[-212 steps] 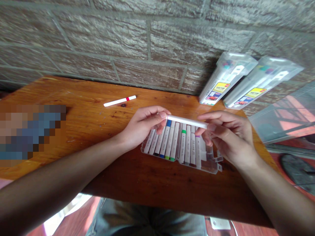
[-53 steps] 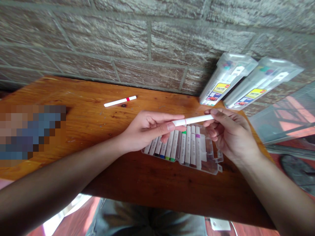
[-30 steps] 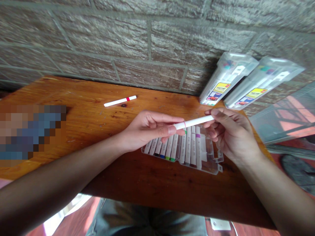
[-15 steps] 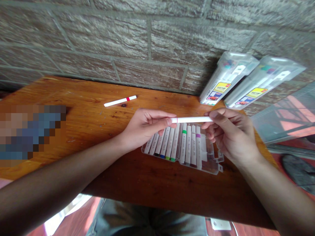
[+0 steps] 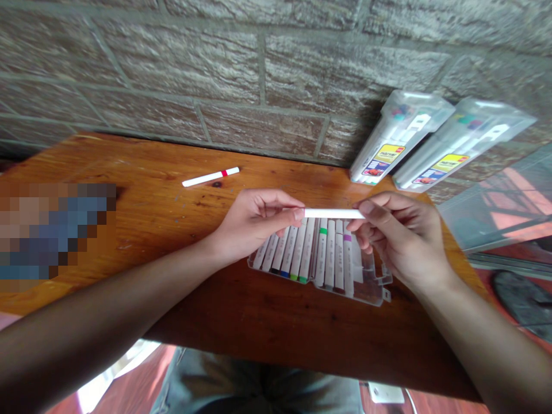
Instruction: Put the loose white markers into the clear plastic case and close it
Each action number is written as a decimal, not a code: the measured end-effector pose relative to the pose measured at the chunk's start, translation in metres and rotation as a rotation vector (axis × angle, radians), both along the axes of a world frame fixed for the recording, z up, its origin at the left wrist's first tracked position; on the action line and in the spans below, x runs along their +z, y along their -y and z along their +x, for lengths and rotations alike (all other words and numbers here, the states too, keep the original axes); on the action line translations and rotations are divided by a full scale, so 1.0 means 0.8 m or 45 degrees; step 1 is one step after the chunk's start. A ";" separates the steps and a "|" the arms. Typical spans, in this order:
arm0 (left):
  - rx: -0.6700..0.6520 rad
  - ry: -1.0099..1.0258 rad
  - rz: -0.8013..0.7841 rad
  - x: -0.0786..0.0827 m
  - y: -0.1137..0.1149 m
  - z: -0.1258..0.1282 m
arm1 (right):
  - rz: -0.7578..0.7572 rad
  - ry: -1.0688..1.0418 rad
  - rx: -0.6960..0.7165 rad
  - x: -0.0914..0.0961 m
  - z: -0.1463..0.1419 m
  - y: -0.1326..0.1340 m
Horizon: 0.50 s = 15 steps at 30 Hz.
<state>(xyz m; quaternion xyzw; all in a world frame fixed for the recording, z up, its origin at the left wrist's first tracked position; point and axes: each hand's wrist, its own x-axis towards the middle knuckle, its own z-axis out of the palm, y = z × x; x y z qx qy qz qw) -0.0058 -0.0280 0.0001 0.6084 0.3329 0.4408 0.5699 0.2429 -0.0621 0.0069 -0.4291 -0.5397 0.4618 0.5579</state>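
Observation:
Between my two hands a white marker [image 5: 333, 213] is held level, a little above an open clear plastic case [image 5: 371, 294]. My left hand [image 5: 265, 217] pinches its left end with thumb and fingertips, which cover that end. The right end sits between the thumb and fingers of my right hand [image 5: 399, 233]. Several white markers [image 5: 299, 253] with coloured bands and ends lie side by side in the case, partly hidden by my left hand. Beyond my left hand, a white marker with a red band [image 5: 211, 177] rests on the wooden table [image 5: 142, 172].
Two clear marker boxes [image 5: 388, 149] with yellow labels stand at the back right against the stone wall [image 5: 215, 63]. A blurred-out object [image 5: 56, 230] is at the table's left side. A dark shoe [image 5: 524, 302] and a white device [image 5: 387, 394] are on the floor.
My right hand has shifted slightly left, nearer my left hand. Less of the marker shows between them, and its pink band is now covered by my left fingers.

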 end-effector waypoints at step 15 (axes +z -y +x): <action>0.018 -0.120 0.163 -0.010 0.005 0.001 | 0.270 0.508 -0.084 0.001 -0.007 0.010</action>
